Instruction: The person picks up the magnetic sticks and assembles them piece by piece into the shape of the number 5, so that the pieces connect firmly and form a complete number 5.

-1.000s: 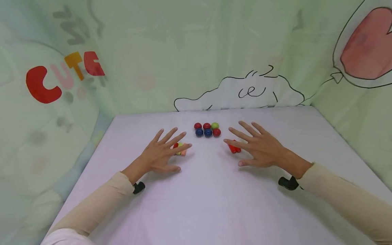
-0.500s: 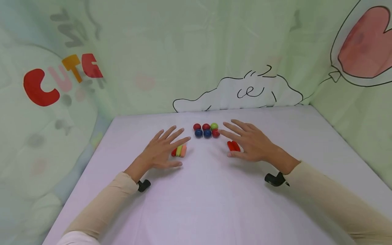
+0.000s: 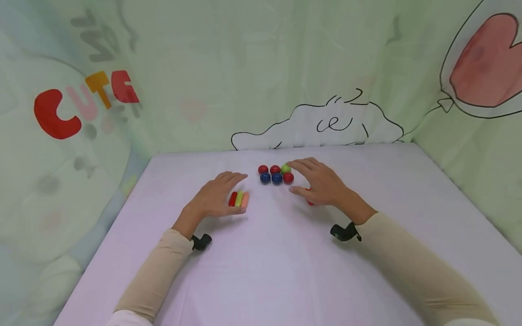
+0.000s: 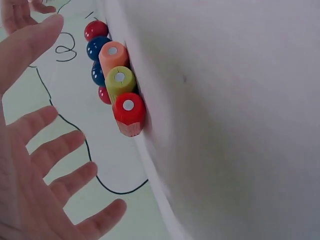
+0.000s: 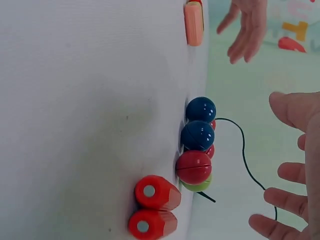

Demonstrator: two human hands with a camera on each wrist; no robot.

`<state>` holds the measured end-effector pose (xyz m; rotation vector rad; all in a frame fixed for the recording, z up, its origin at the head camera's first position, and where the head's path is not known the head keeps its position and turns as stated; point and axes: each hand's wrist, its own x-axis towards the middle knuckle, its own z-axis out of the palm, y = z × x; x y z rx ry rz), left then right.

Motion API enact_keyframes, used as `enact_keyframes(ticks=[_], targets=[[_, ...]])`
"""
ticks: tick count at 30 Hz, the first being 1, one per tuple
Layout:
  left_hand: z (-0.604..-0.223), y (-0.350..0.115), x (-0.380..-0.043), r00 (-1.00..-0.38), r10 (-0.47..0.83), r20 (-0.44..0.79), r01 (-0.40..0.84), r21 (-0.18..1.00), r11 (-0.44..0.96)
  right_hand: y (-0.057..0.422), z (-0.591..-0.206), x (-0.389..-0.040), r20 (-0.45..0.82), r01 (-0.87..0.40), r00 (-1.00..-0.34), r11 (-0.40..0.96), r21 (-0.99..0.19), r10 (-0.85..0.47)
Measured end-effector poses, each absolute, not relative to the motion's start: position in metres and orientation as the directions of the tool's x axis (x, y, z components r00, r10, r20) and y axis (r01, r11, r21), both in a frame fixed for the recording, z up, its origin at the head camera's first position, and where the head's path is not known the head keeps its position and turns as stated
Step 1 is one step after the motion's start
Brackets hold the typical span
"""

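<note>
My left hand [image 3: 214, 198] hovers over the table beside three short pegs lying in a row: a red peg [image 3: 233, 199], a yellow-green peg [image 3: 239, 198] and a peach peg [image 3: 245, 199]. Its fingers are loosely bent, holding nothing. In the left wrist view the pegs have round silver spots on their ends. My right hand [image 3: 321, 184] hovers over two red pegs, mostly hiding them in the head view; the right wrist view shows one red peg [image 5: 156, 192] touching another red peg [image 5: 152, 224]. Its thumb and fingers are apart, with nothing between them.
Two rows of small balls sit behind the pegs: blue balls [image 3: 271, 178] and a red ball [image 3: 288, 178] in front, red balls and a green ball [image 3: 285, 168] behind. A printed cloth wall [image 3: 195, 90] rises at the white table's [image 3: 261, 271] back edge.
My right hand has moved left, and its fingers have drawn from widely spread to closer together. The left hand's fingers have also come together, exposing more of the three pegs.
</note>
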<state>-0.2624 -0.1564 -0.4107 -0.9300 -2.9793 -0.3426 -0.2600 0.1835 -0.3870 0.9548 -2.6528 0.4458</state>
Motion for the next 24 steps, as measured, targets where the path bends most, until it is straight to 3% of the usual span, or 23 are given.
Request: enact_keyframes(ticks=[8, 15, 24], targets=[[-0.416, -0.152, -0.264, -0.868, 0.496, -0.035, 0.454, 0.348, 0.820, 0.173, -0.392, -0.268, 0.279, -0.554, -0.830, 0.771, -0.315, -0.483], [-0.410, -0.147, -0.275, -0.861, 0.500, -0.095, 0.382, 0.529, 0.758, 0.170, -0.396, -0.282, 0.179, -0.443, -0.896, 0.778, -0.446, -0.407], [-0.420, -0.143, -0.282, -0.848, 0.520, -0.105, 0.364, 0.597, 0.715, 0.167, -0.407, -0.292, 0.110, -0.369, -0.926, 0.799, -0.476, -0.362]])
